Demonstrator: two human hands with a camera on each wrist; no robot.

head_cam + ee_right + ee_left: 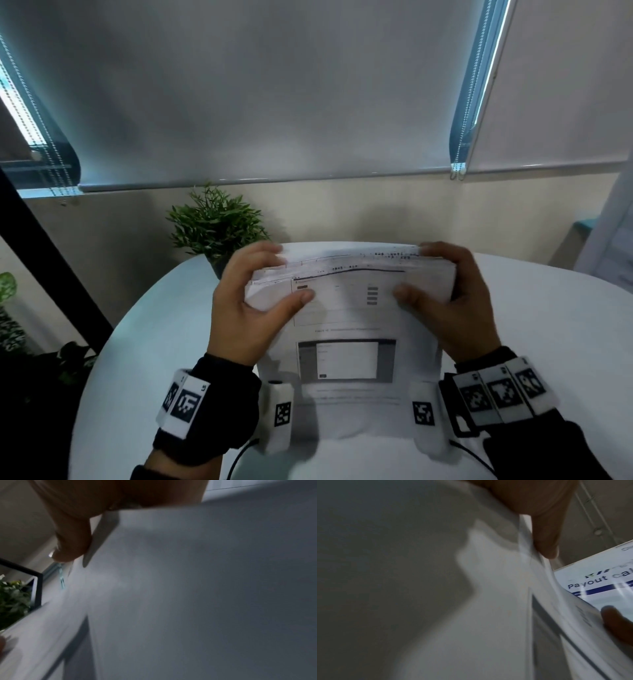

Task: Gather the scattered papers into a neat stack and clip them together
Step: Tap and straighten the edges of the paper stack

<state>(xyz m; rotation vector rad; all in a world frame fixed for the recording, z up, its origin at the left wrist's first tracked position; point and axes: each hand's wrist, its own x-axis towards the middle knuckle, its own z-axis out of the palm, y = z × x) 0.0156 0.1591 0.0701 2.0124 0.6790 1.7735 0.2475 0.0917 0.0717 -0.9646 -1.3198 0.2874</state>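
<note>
A stack of printed white papers (349, 329) stands on its lower edge on the round white table (548, 325), held upright between both hands. My left hand (253, 301) grips its upper left side, thumb on the front sheet and fingers behind. My right hand (455, 301) grips the upper right side the same way. The top edges of the sheets are uneven and fanned. In the left wrist view the papers (505, 601) fill the frame, with a thumb (544, 536) on their edge. The right wrist view shows the papers (188, 588) close up. No clip is in view.
A small potted green plant (215, 226) stands at the table's far left edge, just behind the papers. Closed roller blinds (260, 89) cover the window beyond. A dark diagonal frame (51, 253) and more foliage (7, 287) lie left of the table.
</note>
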